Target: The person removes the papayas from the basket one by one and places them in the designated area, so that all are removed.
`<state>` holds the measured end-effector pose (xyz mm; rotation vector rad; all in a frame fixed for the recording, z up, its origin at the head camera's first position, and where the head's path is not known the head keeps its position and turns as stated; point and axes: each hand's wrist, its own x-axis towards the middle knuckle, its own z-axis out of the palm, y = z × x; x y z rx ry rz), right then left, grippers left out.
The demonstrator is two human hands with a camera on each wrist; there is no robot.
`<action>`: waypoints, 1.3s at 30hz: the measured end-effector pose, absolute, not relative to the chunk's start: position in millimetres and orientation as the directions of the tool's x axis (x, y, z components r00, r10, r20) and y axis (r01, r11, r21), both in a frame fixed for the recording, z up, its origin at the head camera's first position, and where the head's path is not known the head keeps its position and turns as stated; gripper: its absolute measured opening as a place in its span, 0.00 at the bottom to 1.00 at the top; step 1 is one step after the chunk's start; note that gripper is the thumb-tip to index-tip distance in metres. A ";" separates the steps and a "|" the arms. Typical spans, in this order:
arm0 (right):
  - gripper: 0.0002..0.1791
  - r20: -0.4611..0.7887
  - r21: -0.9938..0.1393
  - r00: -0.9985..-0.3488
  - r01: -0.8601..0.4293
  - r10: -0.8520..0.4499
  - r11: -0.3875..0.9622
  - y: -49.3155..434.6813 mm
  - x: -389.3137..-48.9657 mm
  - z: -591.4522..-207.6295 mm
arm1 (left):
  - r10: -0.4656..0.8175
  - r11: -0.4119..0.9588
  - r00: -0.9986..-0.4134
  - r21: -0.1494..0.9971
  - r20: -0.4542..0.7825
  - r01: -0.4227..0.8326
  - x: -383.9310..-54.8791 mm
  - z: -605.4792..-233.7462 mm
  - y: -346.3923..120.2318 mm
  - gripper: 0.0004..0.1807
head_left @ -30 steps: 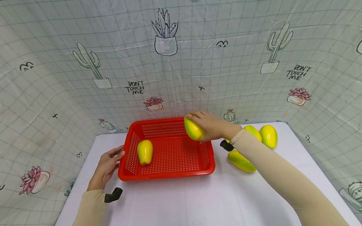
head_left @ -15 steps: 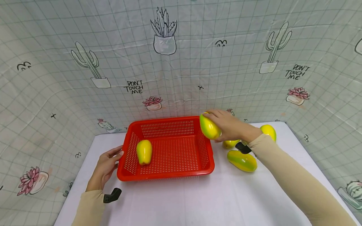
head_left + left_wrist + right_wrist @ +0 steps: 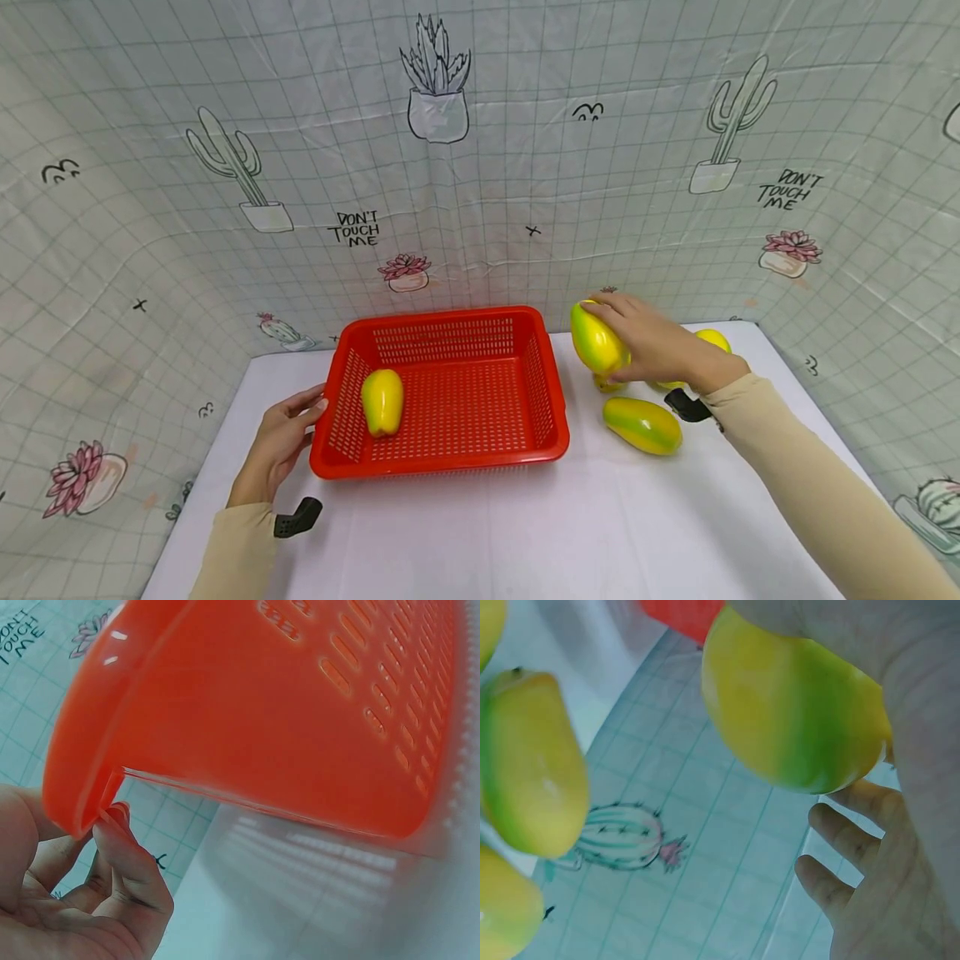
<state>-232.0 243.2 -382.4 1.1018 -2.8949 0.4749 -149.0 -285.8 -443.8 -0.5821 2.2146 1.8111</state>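
My right hand [image 3: 660,346] grips a yellow-green papaya [image 3: 597,337], tilted, to the right of the basket. In the right wrist view the thumb side lies over this papaya, and several fingertips show below it. Partly behind it is another papaya [image 3: 609,384]; I cannot tell if the two touch. My left hand [image 3: 283,442] pinches the left rim of the red plastic basket [image 3: 438,468], with thumb and fingers on either side of the rim in the left wrist view. One papaya [image 3: 382,402] lies inside the basket, near its left wall.
A papaya [image 3: 642,425] lies on the white tablecloth [image 3: 480,542] right of the basket. Farther back, another papaya [image 3: 712,339] is partly hidden by the right wrist. A patterned cloth [image 3: 480,183] hangs close behind the basket.
My right hand has carried the papaya rightward, from over the basket's right end to above the papayas on the table. My left hand and the basket have stayed put.
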 end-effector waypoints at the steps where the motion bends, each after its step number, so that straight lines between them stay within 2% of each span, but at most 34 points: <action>1: 0.56 0.116 -0.280 -0.757 -0.646 -0.643 0.710 246.9 -231.0 -382.9 | -0.162 0.160 -0.897 0.886 -0.412 -0.435 -149.2 -443.5 -285.7 0.33; 17: 0.57 0.225 -0.276 -0.788 -0.615 -0.572 0.739 304.8 -210.2 -403.2 | -0.161 0.166 -0.903 0.891 -0.399 -0.423 -151.8 -440.4 -283.6 0.33; 39: 0.60 0.217 -0.292 -0.855 -0.517 -0.471 0.804 354.7 -175.4 -439.5 | -0.164 0.161 -0.901 0.890 -0.402 -0.427 -149.1 -445.1 -286.2 0.33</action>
